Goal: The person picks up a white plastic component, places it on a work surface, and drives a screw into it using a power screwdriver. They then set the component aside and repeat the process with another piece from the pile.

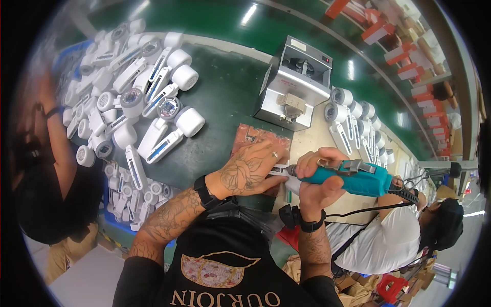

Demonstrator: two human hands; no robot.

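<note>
My right hand is wrapped around a teal electric screwdriver, with a black cord running from its rear end. Its tip points left, at the handle of a white hair-dryer-shaped unit. My left hand presses that unit down with closed fingers and hides much of it. Beneath the left hand lies a worn reddish mat on the green table. Whether the tip touches a screw cannot be made out.
Similar white units are heaped at the left, with more in a blue crate below. A grey metal machine stands behind the mat. Another row of units lines the right. People sit at both sides, one in a white shirt.
</note>
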